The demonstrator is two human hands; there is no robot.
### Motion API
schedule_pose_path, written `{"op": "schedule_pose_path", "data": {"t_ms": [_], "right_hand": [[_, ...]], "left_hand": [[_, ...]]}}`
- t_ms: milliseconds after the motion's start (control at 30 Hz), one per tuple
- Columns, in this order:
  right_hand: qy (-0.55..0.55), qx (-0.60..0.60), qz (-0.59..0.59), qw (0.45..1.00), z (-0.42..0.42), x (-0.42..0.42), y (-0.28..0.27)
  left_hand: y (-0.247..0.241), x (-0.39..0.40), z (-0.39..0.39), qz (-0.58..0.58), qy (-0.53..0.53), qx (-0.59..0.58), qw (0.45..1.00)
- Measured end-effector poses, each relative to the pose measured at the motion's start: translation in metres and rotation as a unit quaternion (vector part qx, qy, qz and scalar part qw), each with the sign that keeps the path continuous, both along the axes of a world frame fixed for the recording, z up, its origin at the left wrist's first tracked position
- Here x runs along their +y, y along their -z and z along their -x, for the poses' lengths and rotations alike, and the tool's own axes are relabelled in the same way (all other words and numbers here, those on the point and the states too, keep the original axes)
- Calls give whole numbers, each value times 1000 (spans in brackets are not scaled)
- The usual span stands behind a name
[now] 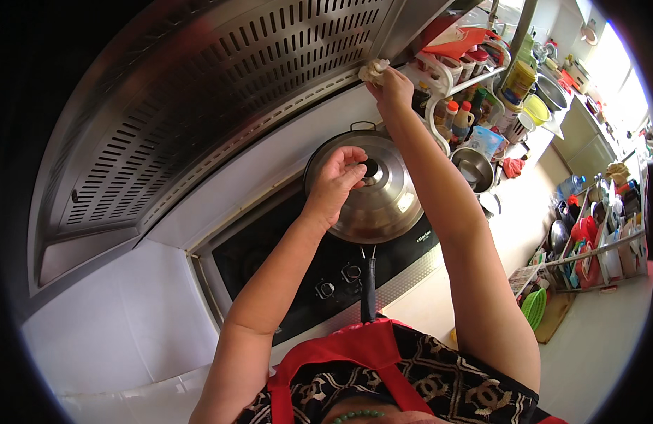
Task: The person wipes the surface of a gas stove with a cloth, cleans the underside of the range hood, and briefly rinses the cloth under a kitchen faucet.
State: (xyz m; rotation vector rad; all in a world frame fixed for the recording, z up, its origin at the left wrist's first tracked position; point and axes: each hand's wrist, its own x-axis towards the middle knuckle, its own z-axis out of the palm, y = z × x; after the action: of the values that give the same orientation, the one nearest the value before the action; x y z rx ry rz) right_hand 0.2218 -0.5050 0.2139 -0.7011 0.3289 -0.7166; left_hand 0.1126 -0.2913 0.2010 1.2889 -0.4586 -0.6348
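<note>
My right hand (pixel 394 90) grips a crumpled pale cloth or wad of paper (pixel 374 72) at the lower right corner of the metal range hood (pixel 284 47). Slotted filter panels cover the hood's underside. My left hand (pixel 341 177) hangs over the lidded pan with its fingers curled and apart, holding nothing; whether it touches the lid knob (pixel 372 168) I cannot tell. The domed steel lid (pixel 358 217) covers the pan, whose black handle (pixel 368 297) points towards me. Beneath it lies the black glass gas hob (pixel 252 259) with two control knobs (pixel 338 281).
A white spice rack (pixel 438 79) with jars and several sauce bottles (pixel 462 119) stands right of the pan. Beside it is a steel pot (pixel 473 168). Further right are a yellow bowl (pixel 537 109), a red cloth (pixel 513 167) and a crowded dish rack (pixel 591 233).
</note>
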Motion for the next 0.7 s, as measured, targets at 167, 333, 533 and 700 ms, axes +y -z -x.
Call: {"op": "schedule_pose_path", "data": {"t_ms": [167, 333, 533, 700], "right_hand": [[32, 49, 23, 998, -26, -4, 0], [20, 55, 88, 994, -25, -4, -2], [-18, 60, 79, 995, -31, -13, 3], [-30, 32, -6, 999, -40, -7, 12]], "left_hand": [[2, 0, -8, -5, -21, -13, 1000], [3, 4, -9, -3, -43, -9, 999], [10, 2, -8, 2, -28, -21, 999], [6, 12, -6, 23, -22, -28, 999]]}}
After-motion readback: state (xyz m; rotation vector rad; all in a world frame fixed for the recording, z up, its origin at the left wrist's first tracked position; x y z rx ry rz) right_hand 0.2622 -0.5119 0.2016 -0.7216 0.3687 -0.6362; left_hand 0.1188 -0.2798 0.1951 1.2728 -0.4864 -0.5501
